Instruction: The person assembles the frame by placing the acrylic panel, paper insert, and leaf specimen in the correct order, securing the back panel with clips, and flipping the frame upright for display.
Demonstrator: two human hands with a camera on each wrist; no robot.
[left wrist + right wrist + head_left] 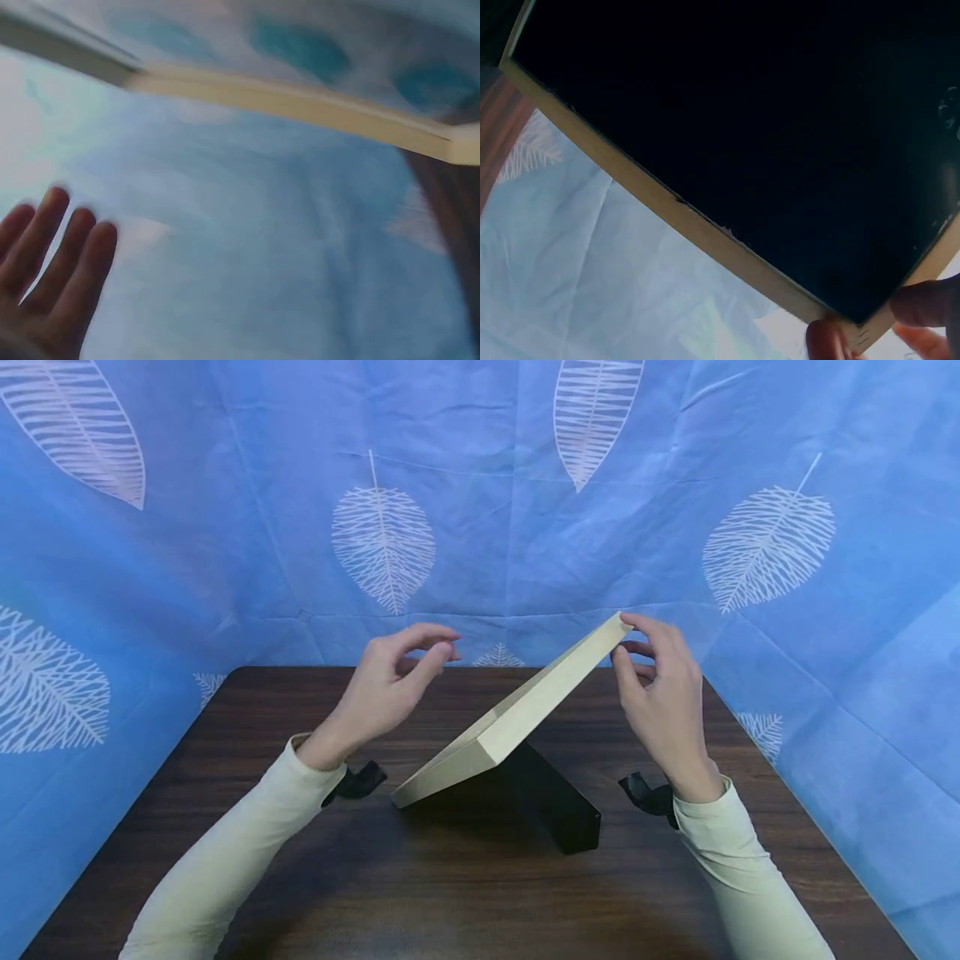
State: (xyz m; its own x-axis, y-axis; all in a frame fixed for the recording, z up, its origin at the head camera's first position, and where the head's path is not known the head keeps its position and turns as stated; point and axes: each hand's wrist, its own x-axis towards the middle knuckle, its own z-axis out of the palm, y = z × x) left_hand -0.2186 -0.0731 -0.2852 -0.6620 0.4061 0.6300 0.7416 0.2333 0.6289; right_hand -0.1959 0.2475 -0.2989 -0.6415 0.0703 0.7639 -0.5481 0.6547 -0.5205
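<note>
A picture frame (557, 692) with pale wooden edges leans back over the table, its low edge to the left and its upper end to the right. From its underside a black easel leg (558, 802) slants down to the tabletop. My right hand (663, 693) pinches the upper corner between thumb and fingers. In the right wrist view the frame's black backing (705, 150) fills most of the picture. Off to the frame's left, my left hand (390, 681) hovers with loosely bent fingers and holds nothing. The left wrist view shows its fingers (64, 262) apart from the wooden edge (285, 103).
Everything stands on a dark wood-grain table (337, 877). A blue cloth (465, 543) printed with white leaves hangs behind it and along both sides. Black straps (360, 781) circle both wrists over pale sleeves.
</note>
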